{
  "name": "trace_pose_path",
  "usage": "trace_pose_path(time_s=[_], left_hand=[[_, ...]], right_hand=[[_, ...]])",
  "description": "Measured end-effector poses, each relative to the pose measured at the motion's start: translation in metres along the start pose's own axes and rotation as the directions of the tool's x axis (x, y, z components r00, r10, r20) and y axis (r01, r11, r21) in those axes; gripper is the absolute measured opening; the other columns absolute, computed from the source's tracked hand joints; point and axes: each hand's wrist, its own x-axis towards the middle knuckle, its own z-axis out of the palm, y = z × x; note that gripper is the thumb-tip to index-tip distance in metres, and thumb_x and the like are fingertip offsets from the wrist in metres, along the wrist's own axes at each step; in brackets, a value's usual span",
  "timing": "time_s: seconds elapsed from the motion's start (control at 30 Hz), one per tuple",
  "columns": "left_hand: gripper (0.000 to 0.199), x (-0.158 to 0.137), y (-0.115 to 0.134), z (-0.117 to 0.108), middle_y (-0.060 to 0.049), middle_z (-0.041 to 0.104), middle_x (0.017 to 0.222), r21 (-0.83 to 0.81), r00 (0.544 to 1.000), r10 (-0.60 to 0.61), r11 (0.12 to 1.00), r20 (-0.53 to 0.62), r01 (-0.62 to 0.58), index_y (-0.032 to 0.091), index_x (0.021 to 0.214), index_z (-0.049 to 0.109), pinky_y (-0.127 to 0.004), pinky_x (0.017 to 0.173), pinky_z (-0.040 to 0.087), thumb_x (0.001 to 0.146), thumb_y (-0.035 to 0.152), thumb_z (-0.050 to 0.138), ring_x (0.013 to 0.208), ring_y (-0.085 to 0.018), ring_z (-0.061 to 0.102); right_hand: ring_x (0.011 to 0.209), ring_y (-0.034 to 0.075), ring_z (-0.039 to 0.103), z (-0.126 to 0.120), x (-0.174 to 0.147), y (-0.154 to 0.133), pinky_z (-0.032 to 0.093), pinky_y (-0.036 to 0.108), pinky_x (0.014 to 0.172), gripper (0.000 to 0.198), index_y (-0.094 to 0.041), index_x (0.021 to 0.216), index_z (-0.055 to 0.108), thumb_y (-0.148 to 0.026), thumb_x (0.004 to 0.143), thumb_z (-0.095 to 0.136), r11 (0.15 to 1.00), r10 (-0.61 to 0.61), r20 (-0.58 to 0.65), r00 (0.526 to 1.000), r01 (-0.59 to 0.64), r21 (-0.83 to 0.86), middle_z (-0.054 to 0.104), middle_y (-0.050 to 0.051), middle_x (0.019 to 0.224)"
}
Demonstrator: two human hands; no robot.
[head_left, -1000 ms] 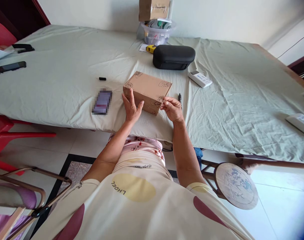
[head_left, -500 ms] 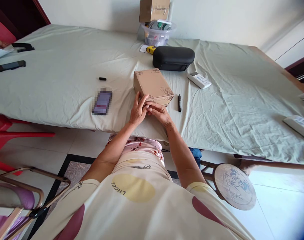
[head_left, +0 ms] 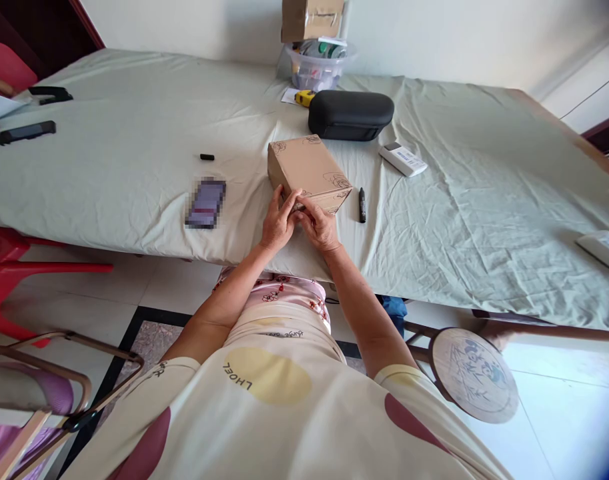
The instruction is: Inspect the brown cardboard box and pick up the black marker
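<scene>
- Bottom centre: the shirt (head_left: 284,427) bears lettering resembling "LHOEL".
- Mid-frame: left hand (head_left: 279,223) and right hand (head_left: 319,228) meet at the near end of the cardboard box (head_left: 309,163); whether either clamps it, one cannot tell.
- The box, on the surface (head_left: 459,193), seems light, stiff, crushable; opposite walls suit gripping.
- Above, rightward: the white device (head_left: 403,160) has illegible print.

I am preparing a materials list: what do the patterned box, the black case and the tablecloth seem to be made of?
Patterned box: matte brown cardboard, by its flat faces and crisp edges.
Black case: perhaps plastic or coated foam; its rounded shell looks smooth and dull.
Tablecloth: likely matte fabric, given its soft wrinkles.
</scene>
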Motion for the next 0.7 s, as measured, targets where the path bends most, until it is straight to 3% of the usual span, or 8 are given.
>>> trace_pose_path(time_s=[0.2, 0.43, 0.7], left_hand=[[0.052, 0.001, 0.004, -0.003, -0.014, 0.041, 0.172, 0.002, 0.998, -0.056, 0.998, 0.041, 0.056, 0.029, 0.158, 0.054, -0.05, 0.136, 0.036, 0.111, 0.052, 0.047, 0.162, -0.032, 0.041], [0.056, 0.002, 0.01, -0.006, -0.014, 0.046, 0.168, 0.002, 0.999, -0.043, 0.999, 0.0, 0.043, 0.029, 0.153, 0.057, -0.049, 0.134, 0.038, 0.109, 0.062, 0.046, 0.157, -0.031, 0.046], [0.058, 0.002, 0.012, -0.009, -0.014, 0.047, 0.167, -0.07, 0.997, -0.082, 0.994, -0.013, 0.081, 0.028, 0.15, 0.058, -0.05, 0.136, 0.035, 0.107, 0.066, 0.047, 0.158, -0.032, 0.045]], right_hand=[[0.104, 0.024, 0.08, -0.001, -0.003, 0.009, 0.066, 0.04, 0.1, 0.057, -0.024, 0.146, 0.068, -0.061, 0.109, 0.044, 0.993, 0.111, -0.081, 0.99, -0.107, 0.05, 0.082, 0.01, 0.123], [0.091, 0.025, 0.078, -0.022, -0.003, 0.018, 0.065, 0.046, 0.099, 0.064, -0.025, 0.149, 0.065, -0.069, 0.107, 0.044, 0.927, 0.375, -0.247, 0.894, -0.354, 0.123, 0.08, 0.006, 0.094], [0.082, 0.025, 0.078, -0.027, -0.002, 0.031, 0.064, 0.042, 0.088, 0.074, -0.023, 0.163, 0.048, -0.071, 0.108, 0.037, 0.908, 0.387, -0.363, 0.848, -0.419, -0.012, 0.08, 0.006, 0.089]])
